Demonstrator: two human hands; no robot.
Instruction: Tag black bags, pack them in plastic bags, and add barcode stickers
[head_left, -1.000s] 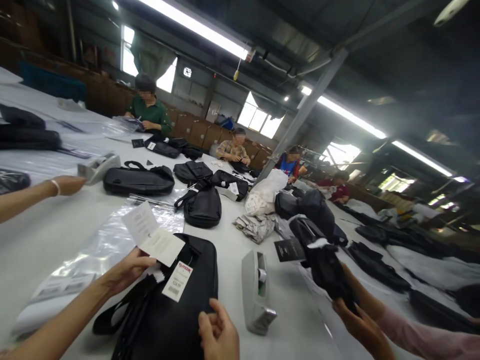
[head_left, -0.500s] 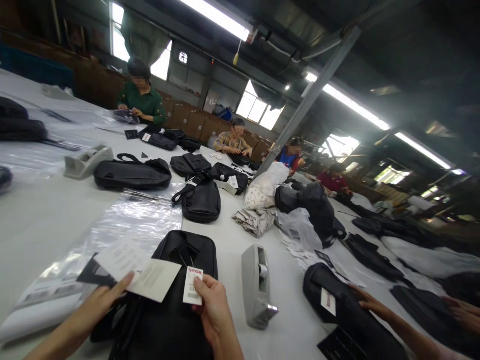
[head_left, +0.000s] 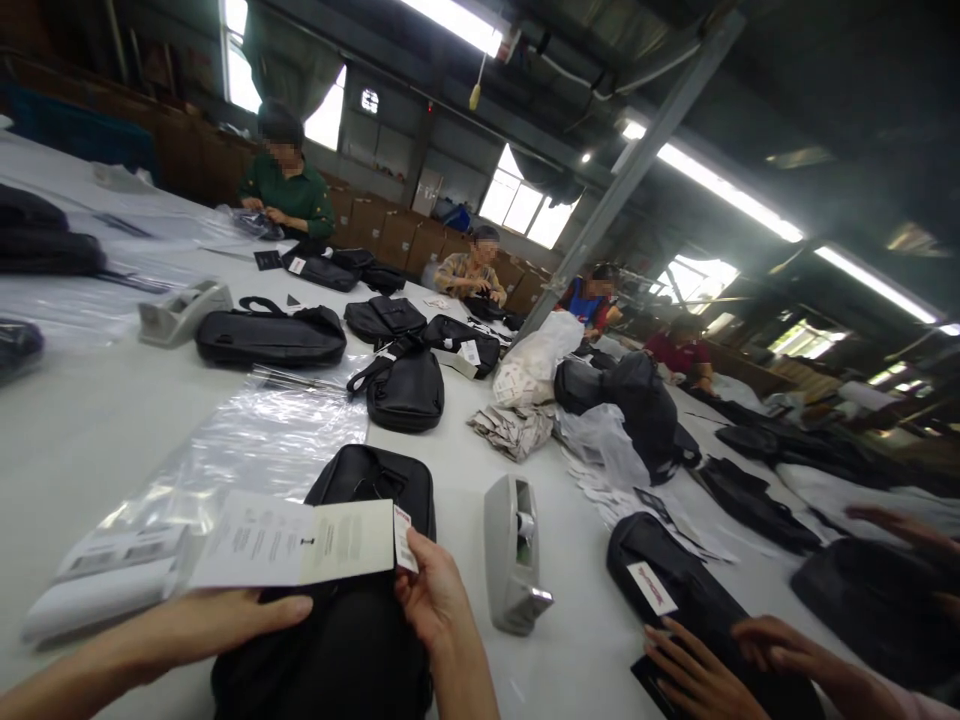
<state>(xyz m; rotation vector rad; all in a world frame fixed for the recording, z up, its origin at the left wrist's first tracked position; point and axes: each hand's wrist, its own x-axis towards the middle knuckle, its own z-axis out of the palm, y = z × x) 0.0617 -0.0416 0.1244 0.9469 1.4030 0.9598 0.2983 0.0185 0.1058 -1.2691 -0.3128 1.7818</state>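
A black bag lies in front of me. White and cream paper hang tags spread across it side by side, joined by a small dark fastener. My right hand pinches a white price tag with red print, at the right end of the cream tag. My left hand is at the bag's left side, below the white tag. Its thumb is stretched out over the black fabric, apart from the tags, and the other fingers are hidden.
A grey tape dispenser stands right of the bag. Clear plastic bags lie to the left. Further back are several black bags and crumpled paper. A co-worker's hands rest near another tagged black bag at right.
The tags have been laid out flatter and moved right, up to the price tag. My left thumb has come off them and down onto the bag. The co-worker's hands at right have shifted.
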